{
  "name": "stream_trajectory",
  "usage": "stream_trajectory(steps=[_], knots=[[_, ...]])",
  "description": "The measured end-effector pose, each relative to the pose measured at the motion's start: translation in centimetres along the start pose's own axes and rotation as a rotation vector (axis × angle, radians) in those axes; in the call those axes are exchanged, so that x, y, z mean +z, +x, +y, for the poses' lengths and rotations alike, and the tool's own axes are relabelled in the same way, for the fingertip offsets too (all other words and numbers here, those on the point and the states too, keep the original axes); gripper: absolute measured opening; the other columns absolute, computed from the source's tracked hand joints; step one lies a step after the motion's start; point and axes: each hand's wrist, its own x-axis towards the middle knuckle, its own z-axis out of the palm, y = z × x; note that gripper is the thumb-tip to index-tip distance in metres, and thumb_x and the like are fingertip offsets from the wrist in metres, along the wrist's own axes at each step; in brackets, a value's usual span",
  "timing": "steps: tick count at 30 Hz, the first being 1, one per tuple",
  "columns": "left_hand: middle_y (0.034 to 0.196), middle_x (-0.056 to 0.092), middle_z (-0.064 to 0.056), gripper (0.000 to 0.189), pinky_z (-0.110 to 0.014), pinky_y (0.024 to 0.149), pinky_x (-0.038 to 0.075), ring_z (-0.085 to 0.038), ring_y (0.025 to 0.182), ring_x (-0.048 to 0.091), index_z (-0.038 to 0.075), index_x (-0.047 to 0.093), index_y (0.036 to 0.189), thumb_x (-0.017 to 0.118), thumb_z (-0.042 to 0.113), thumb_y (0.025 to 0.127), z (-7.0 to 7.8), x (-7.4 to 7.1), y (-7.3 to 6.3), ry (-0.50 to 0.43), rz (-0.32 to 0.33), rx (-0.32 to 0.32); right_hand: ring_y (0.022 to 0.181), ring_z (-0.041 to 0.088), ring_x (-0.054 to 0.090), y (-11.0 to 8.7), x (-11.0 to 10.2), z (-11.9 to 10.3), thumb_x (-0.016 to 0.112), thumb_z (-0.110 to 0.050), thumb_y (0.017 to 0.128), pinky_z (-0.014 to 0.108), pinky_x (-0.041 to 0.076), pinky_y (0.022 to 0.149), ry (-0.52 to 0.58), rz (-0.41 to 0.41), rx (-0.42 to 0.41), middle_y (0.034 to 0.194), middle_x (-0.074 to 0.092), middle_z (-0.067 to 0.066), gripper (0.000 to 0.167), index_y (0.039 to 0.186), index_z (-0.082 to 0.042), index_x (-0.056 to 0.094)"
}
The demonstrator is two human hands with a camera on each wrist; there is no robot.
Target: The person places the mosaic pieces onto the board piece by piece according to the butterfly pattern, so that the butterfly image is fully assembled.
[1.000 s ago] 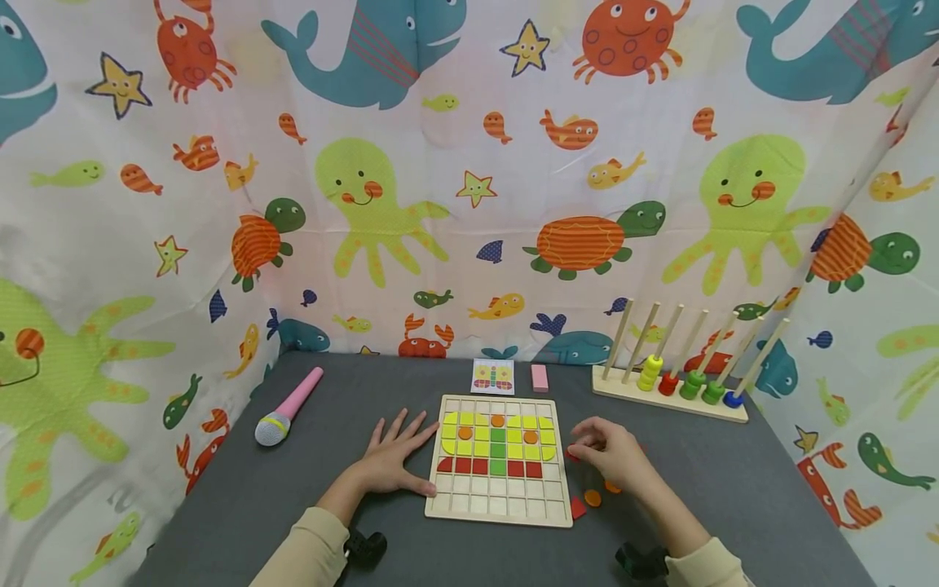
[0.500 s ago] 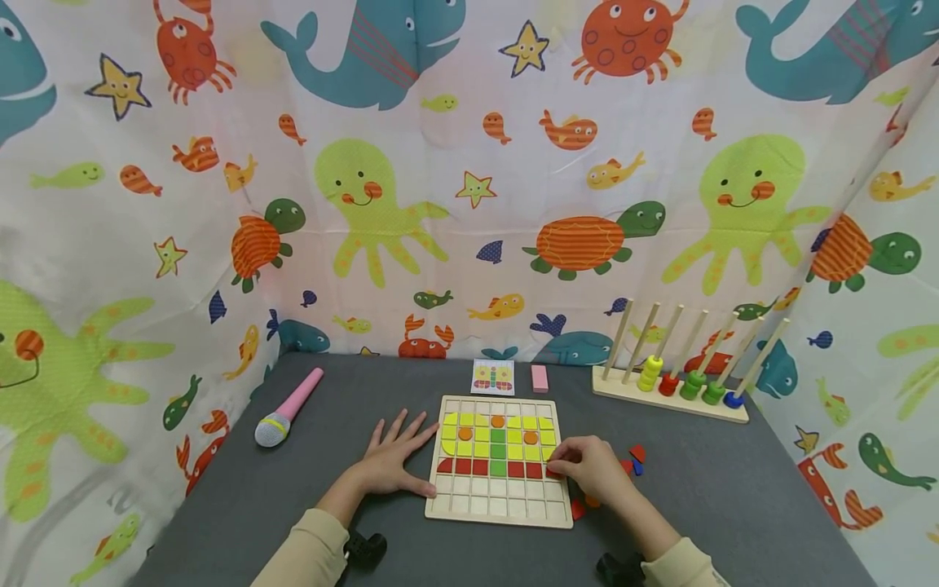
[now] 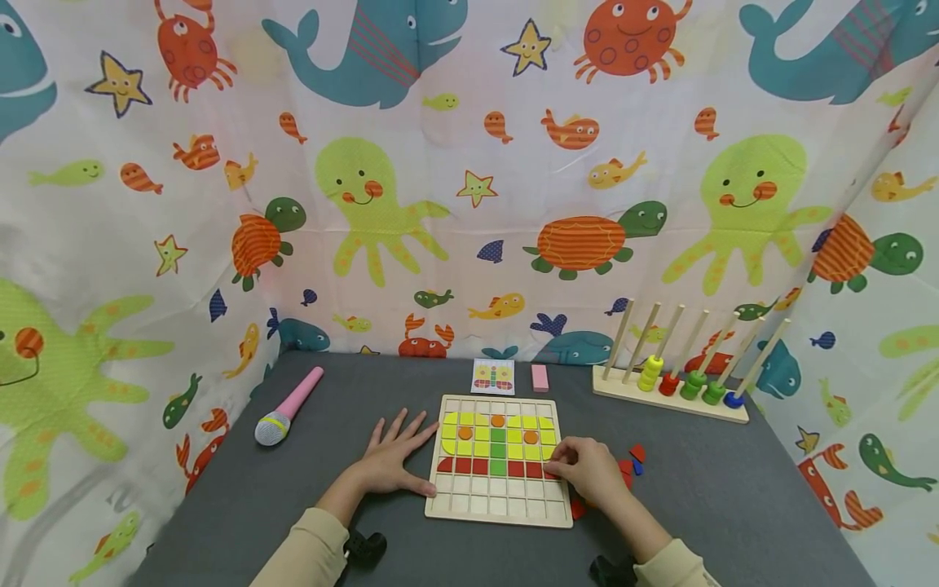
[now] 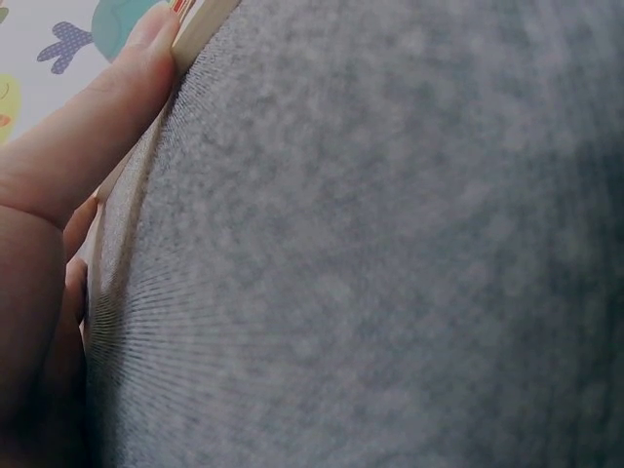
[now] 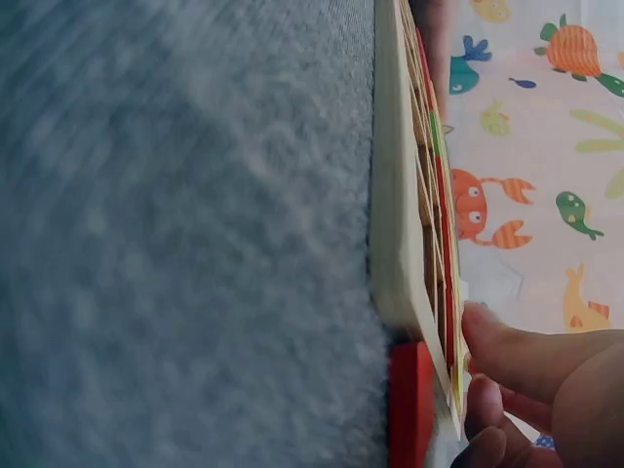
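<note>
A square wooden grid board (image 3: 497, 507) lies on the dark table, filled with yellow, orange and green tiles above a row of red tiles (image 3: 462, 465). My left hand (image 3: 396, 465) is spread flat beside the board, its fingertips and thumb touching the left edge. My right hand (image 3: 592, 470) is over the right edge, thumb and fingers pinching a red tile (image 3: 549, 474) at the right end of the red row. The fingers mostly cover this tile. In the right wrist view the thumb (image 5: 497, 341) is low against the board's corner.
Loose red pieces (image 3: 637, 452) and a blue one (image 3: 638, 469) lie right of the board. A picture card (image 3: 493, 377) and pink block (image 3: 540, 378) sit behind it. A pink toy microphone (image 3: 289, 408) is at left, a pegged bead stand (image 3: 671, 395) at back right.
My right hand has moved left from the loose pieces onto the board's right edge with a red tile, then barely shifted over the last half second. The left hand has stayed put.
</note>
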Motion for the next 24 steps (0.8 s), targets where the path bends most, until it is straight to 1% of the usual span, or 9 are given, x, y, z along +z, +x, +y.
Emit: stream_trajectory(steps=[5,10,12,16,19,22,24], knots=[[0.171,0.01,0.002,0.116,-0.067,0.117,-0.013,-0.035,0.157,-0.01,0.038,0.021,0.161,0.073,0.08,0.067,-0.1,0.0,0.1,-0.002,-0.008,-0.004,0.066,0.015,0.052,0.0,-0.7,0.3,0.084,-0.025,0.083,0.027,0.044,0.056,0.0,0.024,0.004,0.07,0.061,-0.003,0.014,0.085,-0.016,0.074],[0.171,0.009,0.004,0.115,-0.067,0.117,-0.014,-0.033,0.157,-0.011,0.04,0.021,0.161,0.073,0.08,0.066,-0.2,0.2,0.1,-0.012,-0.02,-0.017,0.065,0.015,0.052,-0.1,-2.4,0.9,0.082,-0.023,0.086,0.027,0.045,0.057,-0.024,0.068,0.008,0.074,0.064,-0.002,0.013,0.09,-0.013,0.074],[0.171,0.009,0.004,0.115,-0.067,0.117,-0.015,-0.033,0.157,-0.011,0.041,0.021,0.161,0.073,0.08,0.066,-0.2,0.2,0.1,-0.011,-0.019,-0.02,0.066,0.015,0.053,-0.1,-3.2,1.4,0.081,-0.021,0.087,0.028,0.045,0.058,-0.028,0.085,0.008,0.076,0.066,-0.001,0.013,0.093,-0.012,0.075],[0.171,0.009,0.003,0.116,-0.068,0.117,-0.014,-0.034,0.157,-0.011,0.04,0.021,0.161,0.074,0.08,0.066,-0.2,0.1,0.1,-0.012,-0.016,-0.014,0.07,0.016,0.057,0.0,-4.6,2.7,0.08,-0.02,0.088,0.029,0.049,0.06,-0.03,0.105,0.032,0.083,0.069,0.001,0.017,0.1,-0.008,0.074],[0.171,0.009,0.003,0.116,-0.068,0.117,-0.014,-0.034,0.157,-0.011,0.04,0.021,0.161,0.074,0.08,0.066,-0.1,0.0,0.0,-0.012,-0.017,-0.013,0.076,0.018,0.063,0.3,-5.8,4.2,0.079,-0.02,0.089,0.033,0.054,0.064,-0.043,0.118,0.044,0.089,0.071,0.004,0.022,0.104,-0.006,0.073],[0.171,0.01,0.003,0.116,-0.067,0.117,-0.014,-0.034,0.157,-0.01,0.04,0.021,0.161,0.074,0.08,0.066,-0.1,0.0,0.1,-0.011,-0.014,-0.015,0.084,0.024,0.068,0.5,-7.0,5.7,0.078,-0.022,0.09,0.041,0.056,0.072,-0.063,0.119,0.049,0.095,0.073,0.009,0.028,0.109,-0.003,0.072],[0.171,0.01,0.003,0.116,-0.067,0.117,-0.013,-0.034,0.157,-0.01,0.04,0.021,0.161,0.073,0.081,0.066,-0.1,0.0,0.1,-0.01,-0.012,-0.018,0.09,0.03,0.068,0.6,-7.8,6.6,0.077,-0.025,0.091,0.047,0.055,0.076,-0.084,0.109,0.062,0.1,0.073,0.014,0.031,0.11,-0.002,0.071]])
